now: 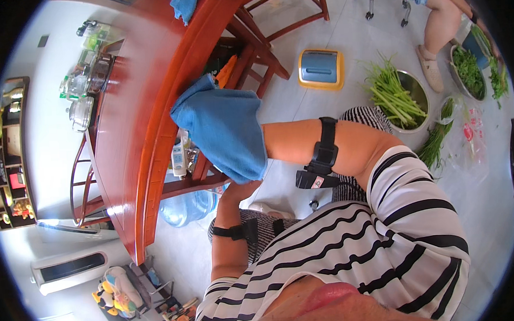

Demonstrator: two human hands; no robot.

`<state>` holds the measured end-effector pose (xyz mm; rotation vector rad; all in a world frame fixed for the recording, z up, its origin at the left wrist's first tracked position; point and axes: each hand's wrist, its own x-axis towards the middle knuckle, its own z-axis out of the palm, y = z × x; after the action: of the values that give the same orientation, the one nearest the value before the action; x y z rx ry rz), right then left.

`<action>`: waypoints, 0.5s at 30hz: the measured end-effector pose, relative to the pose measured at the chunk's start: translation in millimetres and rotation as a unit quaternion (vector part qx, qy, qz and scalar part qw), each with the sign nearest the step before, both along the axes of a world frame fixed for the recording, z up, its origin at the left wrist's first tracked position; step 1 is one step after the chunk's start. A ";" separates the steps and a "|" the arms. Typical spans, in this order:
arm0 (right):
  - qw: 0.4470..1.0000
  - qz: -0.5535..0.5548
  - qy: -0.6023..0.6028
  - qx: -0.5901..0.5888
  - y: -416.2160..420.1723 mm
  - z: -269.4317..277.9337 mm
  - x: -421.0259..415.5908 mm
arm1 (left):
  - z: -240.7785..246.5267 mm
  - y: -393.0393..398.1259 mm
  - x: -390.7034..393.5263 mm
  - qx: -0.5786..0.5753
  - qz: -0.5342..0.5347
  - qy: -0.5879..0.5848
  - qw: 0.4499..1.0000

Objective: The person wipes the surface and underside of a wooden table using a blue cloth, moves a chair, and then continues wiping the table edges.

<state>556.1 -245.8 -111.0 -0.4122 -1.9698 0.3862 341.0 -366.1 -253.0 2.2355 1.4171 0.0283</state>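
A blue cloth point(226, 127) hangs over the ends of both my arms, beside the edge of a red-brown wooden table point(148, 100). My right forearm point(290, 142), with a black strap and small device on it, runs in under the cloth, which hides my right hand. At the cloth's lower edge is my left hand point(243, 190); its wrist and back show, but the fingers are out of sight behind the fabric. A black strap circles the left forearm too. How either hand grips the cloth cannot be seen.
Another blue cloth point(183, 6) lies on the table. On the floor are a blue-lidded bin point(321, 69), a metal basin point(422, 93) of green stalks, a green bundle point(439, 141) and a water jug point(186, 209). A person's leg point(441, 31) is beside a bowl of leaves point(468, 72).
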 end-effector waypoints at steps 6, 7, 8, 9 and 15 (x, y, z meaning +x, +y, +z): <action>0.990 -0.107 -0.061 -0.068 31.4 -14.1 -4.4 | -7.3 -6.4 -9.8 -0.086 -0.016 0.022 0.996; 0.986 -0.157 -0.018 -0.055 37.0 -22.8 -8.6 | 0.9 -6.5 3.5 -0.123 0.050 0.088 0.987; 0.977 -0.207 0.024 -0.042 41.0 -31.6 -13.6 | 6.7 -7.1 8.4 -0.175 0.100 0.067 0.977; 0.976 -0.212 -0.011 -0.049 42.2 -28.2 -14.3 | 13.1 -9.8 11.1 -0.226 0.153 0.046 0.961; 0.981 -0.171 -0.060 0.062 45.4 -21.1 -15.2 | 25.0 6.5 11.0 -0.229 0.217 -0.139 0.939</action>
<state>540.9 -200.4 -132.1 -0.6941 -1.9793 0.0182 351.9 -359.6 -228.0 1.4554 1.5409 0.1415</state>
